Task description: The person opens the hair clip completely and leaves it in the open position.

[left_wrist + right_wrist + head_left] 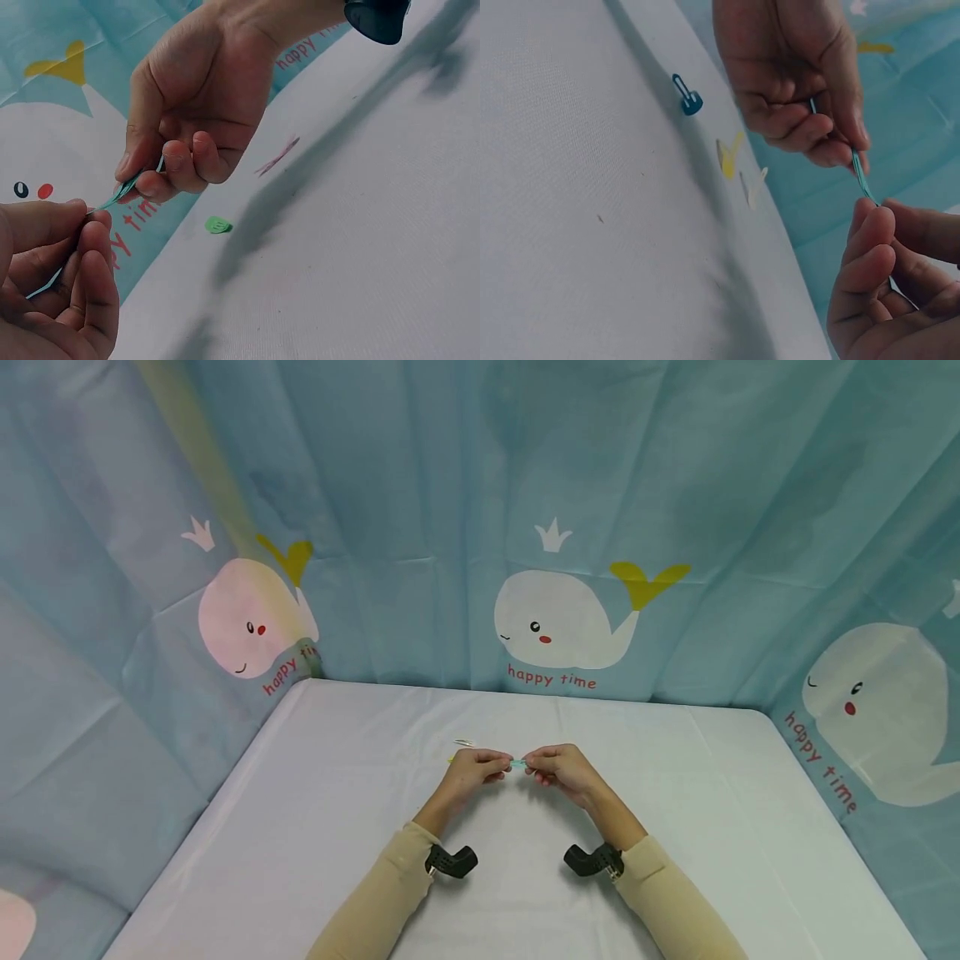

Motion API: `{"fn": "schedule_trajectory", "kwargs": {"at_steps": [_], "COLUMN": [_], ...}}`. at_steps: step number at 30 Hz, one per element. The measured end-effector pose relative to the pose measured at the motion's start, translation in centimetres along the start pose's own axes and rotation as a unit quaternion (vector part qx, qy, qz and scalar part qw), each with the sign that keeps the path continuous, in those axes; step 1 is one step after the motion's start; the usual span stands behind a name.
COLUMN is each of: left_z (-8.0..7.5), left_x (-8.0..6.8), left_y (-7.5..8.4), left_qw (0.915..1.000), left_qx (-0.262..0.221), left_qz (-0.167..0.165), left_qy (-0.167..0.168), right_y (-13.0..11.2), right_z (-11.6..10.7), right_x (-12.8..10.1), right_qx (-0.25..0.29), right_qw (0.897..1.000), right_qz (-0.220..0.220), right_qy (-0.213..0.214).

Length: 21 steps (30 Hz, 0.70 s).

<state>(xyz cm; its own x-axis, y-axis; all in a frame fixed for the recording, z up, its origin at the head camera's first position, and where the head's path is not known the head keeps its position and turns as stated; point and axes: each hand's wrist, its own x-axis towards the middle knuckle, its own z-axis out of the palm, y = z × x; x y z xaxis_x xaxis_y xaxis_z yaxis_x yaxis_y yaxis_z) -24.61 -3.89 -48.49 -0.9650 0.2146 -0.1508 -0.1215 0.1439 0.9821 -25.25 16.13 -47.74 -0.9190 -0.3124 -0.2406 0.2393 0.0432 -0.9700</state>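
Note:
A slim teal hair clip, seen edge-on, spans the short gap between the two hands above the table. My left hand pinches one end of it between thumb and forefinger. The other end is pinched by my right hand. In the left wrist view the teal clip slants between the fingertips. The right wrist view shows its narrow strips close together. Both ends are hidden under the fingers.
On the white table lie a blue clip-like piece, a yellow one and a whitish one. A small green piece and pink crossed strips also lie there. A whale-print curtain borders the table.

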Motion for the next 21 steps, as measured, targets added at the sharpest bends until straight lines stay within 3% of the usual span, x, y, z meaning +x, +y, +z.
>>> {"fn": "schedule_trajectory", "kwargs": {"at_steps": [5, 12, 21], "left_z": [-0.04, -0.01, 0.05], "left_x": [0.0, 0.06, -0.13], "left_y": [0.1, -0.04, 0.15], "left_qw": [0.9995, 0.9988, 0.9978], "left_qx": [-0.028, -0.038, -0.052], "left_qz": [-0.011, -0.018, -0.023], "left_qy": [-0.008, -0.025, -0.033], "right_y": [-0.08, -0.46, -0.43], "right_z": [-0.16, -0.09, -0.04], "right_x": [-0.19, -0.72, -0.91], "right_qx": [0.016, -0.011, 0.001], "right_qw": [1.0, 1.0, 1.0], "right_qz": [0.004, -0.009, -0.007], "right_qy": [-0.002, 0.013, 0.011]}}
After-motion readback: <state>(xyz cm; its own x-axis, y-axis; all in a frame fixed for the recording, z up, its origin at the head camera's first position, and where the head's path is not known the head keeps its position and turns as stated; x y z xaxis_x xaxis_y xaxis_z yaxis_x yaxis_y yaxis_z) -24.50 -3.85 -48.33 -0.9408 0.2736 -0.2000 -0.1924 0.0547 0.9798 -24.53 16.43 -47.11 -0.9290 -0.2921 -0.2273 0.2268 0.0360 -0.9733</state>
